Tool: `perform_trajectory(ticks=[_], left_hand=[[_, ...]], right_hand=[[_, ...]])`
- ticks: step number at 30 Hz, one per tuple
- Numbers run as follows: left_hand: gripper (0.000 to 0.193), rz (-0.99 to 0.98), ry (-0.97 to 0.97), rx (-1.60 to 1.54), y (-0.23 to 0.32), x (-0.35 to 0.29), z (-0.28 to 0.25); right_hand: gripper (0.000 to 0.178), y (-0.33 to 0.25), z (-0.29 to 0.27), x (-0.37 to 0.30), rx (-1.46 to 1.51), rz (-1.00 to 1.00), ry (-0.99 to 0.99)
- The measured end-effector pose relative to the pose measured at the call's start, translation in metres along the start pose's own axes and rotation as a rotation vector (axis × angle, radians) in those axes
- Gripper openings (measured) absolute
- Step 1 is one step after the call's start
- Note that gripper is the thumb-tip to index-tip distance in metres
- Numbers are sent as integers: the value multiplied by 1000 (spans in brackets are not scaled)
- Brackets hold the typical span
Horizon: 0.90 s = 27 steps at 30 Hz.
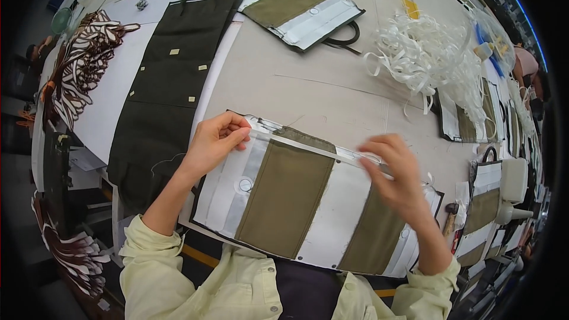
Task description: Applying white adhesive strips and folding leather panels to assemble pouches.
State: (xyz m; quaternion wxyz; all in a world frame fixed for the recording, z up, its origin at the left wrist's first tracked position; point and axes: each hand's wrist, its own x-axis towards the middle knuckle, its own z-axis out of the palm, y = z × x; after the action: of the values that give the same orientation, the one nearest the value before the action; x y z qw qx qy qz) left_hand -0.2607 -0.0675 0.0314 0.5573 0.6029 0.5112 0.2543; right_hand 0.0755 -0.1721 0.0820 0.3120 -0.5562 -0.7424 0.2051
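A flat piece with olive-green and white panels and a dark edge (283, 192) lies on the table in front of me. Across its far edge runs a narrow white strip (299, 144), stretched between my two hands. My left hand (218, 139) pinches one end between thumb and fingers, near the piece's far left corner. My right hand (394, 172), slightly blurred, has thumb and fingers closed on the strip further right, over the second olive panel. Small dark round spots show along the piece's edges. A pale disc (245, 185) shows through the white panel on the left.
Black bags (169, 77) with small pale squares lie at left, beside brown-and-white patterned fabric (83, 62). A similar striped piece (296, 3) with black handles lies at the far side. Tangled white strips (424, 47) heap at far right. A hammer (450, 216) lies at right.
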Motion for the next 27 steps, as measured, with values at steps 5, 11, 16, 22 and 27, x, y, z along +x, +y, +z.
perform_trajectory(ticks=[5, 11, 16, 22, 27], left_hand=[[14, 51, -15, -66, -5, 6, 9], [18, 80, 109, 58, -4, -12, 14], [40, 736, 213, 904, -21, -34, 18], [44, 739, 202, 1032, -29, -29, 21], [39, 748, 174, 1028, -31, -28, 20]], right_hand=[[22, -24, 119, 71, 95, -94, -32], [16, -15, 139, 81, 339, 185, -163], [21, -22, 121, 101, 470, 408, -174], [27, -36, 130, 123, 543, 685, -357], [26, -31, 145, 119, 491, 650, -297]])
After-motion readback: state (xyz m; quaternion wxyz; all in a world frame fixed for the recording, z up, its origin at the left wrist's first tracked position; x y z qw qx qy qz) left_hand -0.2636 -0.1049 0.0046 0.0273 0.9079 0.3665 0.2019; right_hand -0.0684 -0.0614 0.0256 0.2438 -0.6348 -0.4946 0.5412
